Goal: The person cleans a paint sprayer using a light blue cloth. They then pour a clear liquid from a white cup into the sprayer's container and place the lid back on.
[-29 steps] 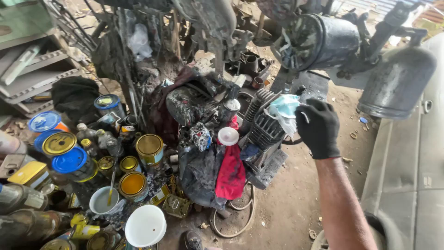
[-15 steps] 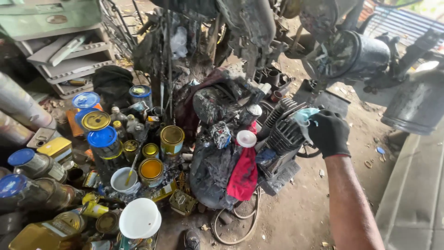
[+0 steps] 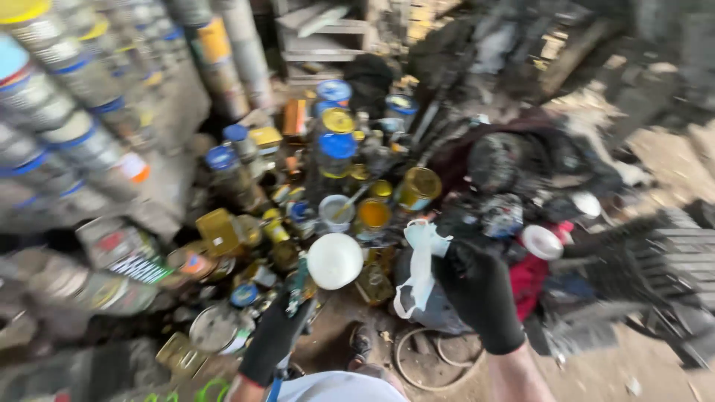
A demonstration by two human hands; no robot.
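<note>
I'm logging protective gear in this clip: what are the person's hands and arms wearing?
Both hands wear black knit-looking gloves that end at the wrist: the left hand and the right hand. Above the gloves the forearms are bare, with no long sleeves. A bit of blue shows at the left wrist, but blur hides what it is. A pale shirt shows at the frame's bottom edge.
</note>
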